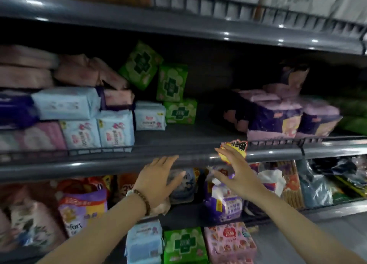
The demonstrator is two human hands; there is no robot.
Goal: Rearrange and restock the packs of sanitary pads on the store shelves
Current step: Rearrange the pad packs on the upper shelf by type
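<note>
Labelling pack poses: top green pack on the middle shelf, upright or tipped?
Tipped. The top green pack sits with its edges slanting, one corner pointing down; the neighbouring green pack stands straight.

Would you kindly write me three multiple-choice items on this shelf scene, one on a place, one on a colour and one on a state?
1. Where is the bare stretch of the middle shelf?
A. between the green packs and the purple packs
B. at its left end
C. nowhere

2. What colour is the tilted pack bearing a dark cross?
A. light blue
B. green
C. pink

3. How are the left hand and the right hand?
A. each gripping a pack
B. both clenched in fists
C. both open, holding nothing

Key: 1 A, the dark shelf floor lies bare there; 2 B, it matches the green packs beside it; 3 C, the fingers are straight and spread, with nothing in them.
</note>
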